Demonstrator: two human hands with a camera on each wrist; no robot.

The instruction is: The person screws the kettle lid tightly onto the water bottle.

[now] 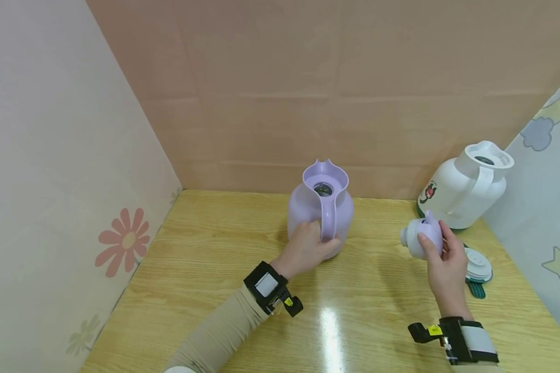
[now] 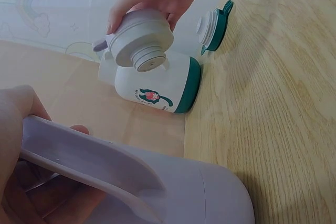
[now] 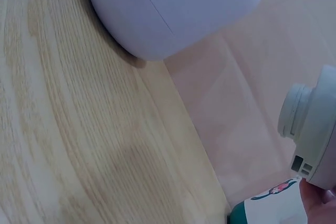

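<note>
Your left hand (image 1: 308, 247) grips the lilac plastic jug (image 1: 320, 206) by its handle
Right of the jug, your right hand (image 1: 445, 264) clasps its lilac stopper lid (image 1: 421, 237); fingers hide the lid's far side

Lilac jug (image 1: 320, 207), lilac lid (image 1: 422, 237); white jug (image 1: 464, 186), green base

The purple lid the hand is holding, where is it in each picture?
Head: the lid is right of centre, held by the right hand.
Left wrist: top centre, plug facing the camera.
Right wrist: right edge, partly cut off.
Shared landmark: the white jug.
</note>
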